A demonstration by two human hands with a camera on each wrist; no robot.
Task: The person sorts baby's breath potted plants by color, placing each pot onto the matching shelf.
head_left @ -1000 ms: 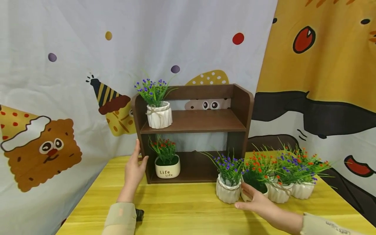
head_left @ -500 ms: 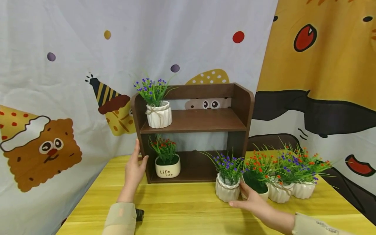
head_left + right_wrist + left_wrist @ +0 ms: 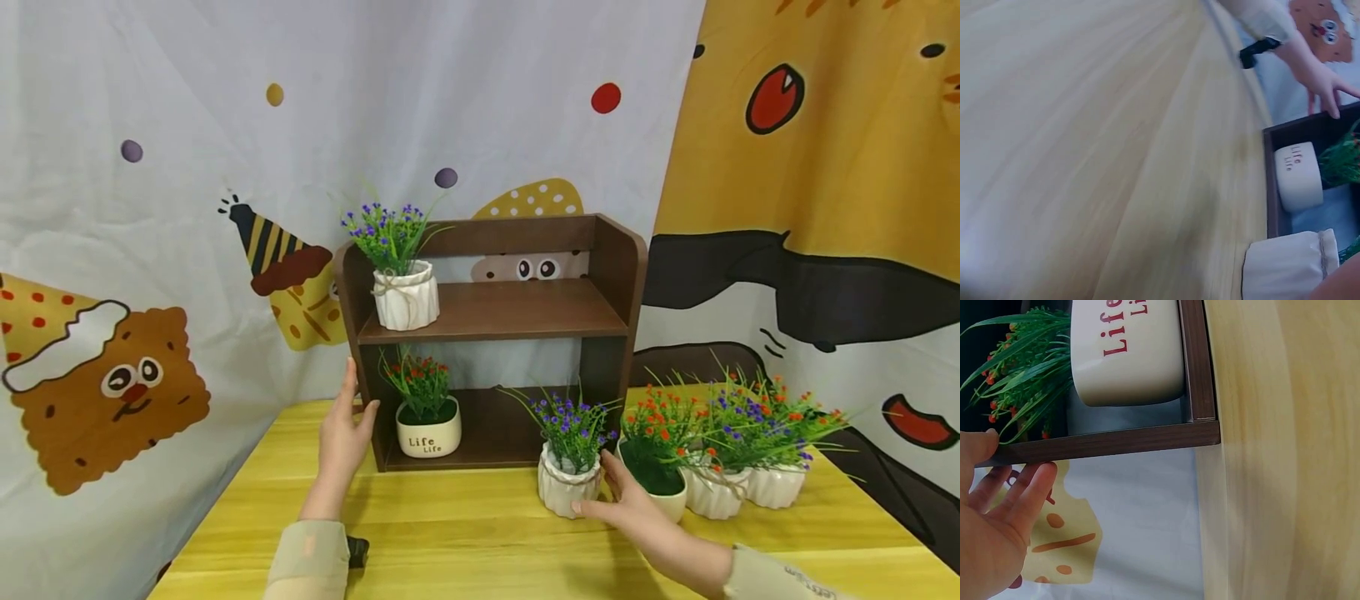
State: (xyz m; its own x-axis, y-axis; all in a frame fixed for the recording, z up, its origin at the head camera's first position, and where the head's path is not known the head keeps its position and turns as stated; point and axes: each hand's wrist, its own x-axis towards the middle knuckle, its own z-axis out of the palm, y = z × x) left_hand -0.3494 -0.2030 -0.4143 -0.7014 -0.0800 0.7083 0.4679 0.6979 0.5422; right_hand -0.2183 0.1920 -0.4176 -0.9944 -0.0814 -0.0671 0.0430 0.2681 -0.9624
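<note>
My left hand [image 3: 347, 429] holds the left side panel of a brown two-tier shelf [image 3: 495, 335], with thumb and fingers on opposite faces of the panel in the left wrist view. In front of the shelf's lower right corner, my right hand [image 3: 637, 512] grips a white ribbed flowerpot [image 3: 567, 490] with purple flowers, thumb at its front and fingers at its right side. Whether this pot touches the table cannot be told. A similar purple-flowered pot [image 3: 407, 298] stands at the upper tier's left. Below it sits a cream "Life" pot [image 3: 1125, 375] with red flowers.
Right of my right hand, a cream pot [image 3: 667, 500] with orange-red flowers and two white pots stand close together, their leaves overlapping. The yellow wooden table [image 3: 450, 542] carries everything. A patterned cloth [image 3: 225, 100] hangs behind the shelf.
My right hand and the white flowerpot have shifted left, away from the cream pot beside it. My left hand stays at the shelf's side panel.
</note>
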